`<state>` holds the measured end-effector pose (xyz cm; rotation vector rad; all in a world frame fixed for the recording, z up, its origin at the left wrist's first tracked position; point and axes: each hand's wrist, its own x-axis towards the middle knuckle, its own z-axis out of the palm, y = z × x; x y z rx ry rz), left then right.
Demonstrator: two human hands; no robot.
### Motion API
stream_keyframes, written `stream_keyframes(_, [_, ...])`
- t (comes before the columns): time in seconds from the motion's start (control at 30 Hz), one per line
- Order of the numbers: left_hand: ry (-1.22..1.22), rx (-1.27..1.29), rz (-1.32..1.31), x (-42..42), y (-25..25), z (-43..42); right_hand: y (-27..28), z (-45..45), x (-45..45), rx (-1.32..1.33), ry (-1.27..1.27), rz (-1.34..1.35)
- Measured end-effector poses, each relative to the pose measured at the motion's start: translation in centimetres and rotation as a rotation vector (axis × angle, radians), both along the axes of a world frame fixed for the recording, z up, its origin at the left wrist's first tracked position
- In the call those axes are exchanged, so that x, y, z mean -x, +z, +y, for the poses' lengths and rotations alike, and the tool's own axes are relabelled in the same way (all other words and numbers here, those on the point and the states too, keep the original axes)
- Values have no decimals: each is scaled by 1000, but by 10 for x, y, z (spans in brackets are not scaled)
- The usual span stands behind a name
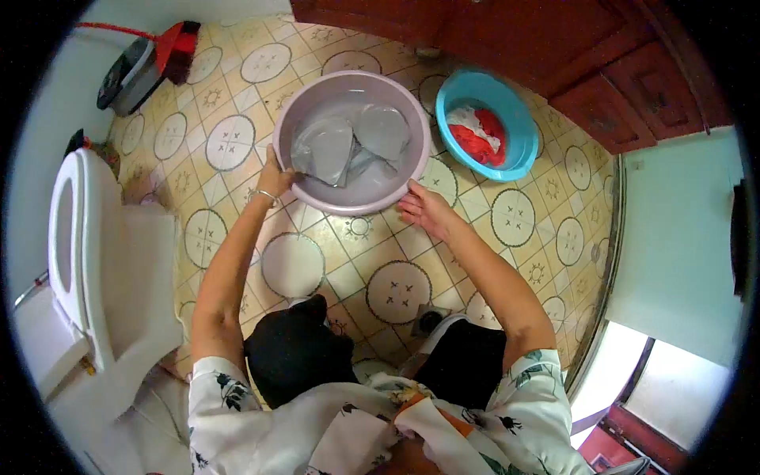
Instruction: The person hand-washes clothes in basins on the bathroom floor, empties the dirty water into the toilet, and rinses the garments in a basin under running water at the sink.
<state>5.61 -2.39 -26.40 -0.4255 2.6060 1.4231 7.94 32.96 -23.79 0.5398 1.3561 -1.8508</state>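
Cloth [475,145] is lying in a tub [520,134] on the floor [346,277], right of the basin [352,210]; a toilet [142,269] is standing to the left.

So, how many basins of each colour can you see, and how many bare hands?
Pale pink round plastic basin: 1
Turquoise round plastic basin: 1
Bare hands, left hand and right hand: 2
Total: 4

A round, pale pink basin [350,208] was upright near twelve o'clock, holding cloudy water [331,109] and wet greyish material [329,150], bulging at its nine and two o'clock
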Motion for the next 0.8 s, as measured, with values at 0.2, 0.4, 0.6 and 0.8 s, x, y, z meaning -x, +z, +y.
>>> stream_keyframes(0.2, [34,124,1,-35,-12,7,7,-10,-17,-23,-7,-76])
stream_keyframes(0.4, [16,102,58,-86,23,35,26,14,-23,-222,166,-117])
stream_keyframes(0.6, [77,16,-29,-125,23,39,71,-8,56,-1054,888,520])
stream_keyframes(0.8, [-238,540,353,-102,66,54,2,-93,49,-1147,743,695])
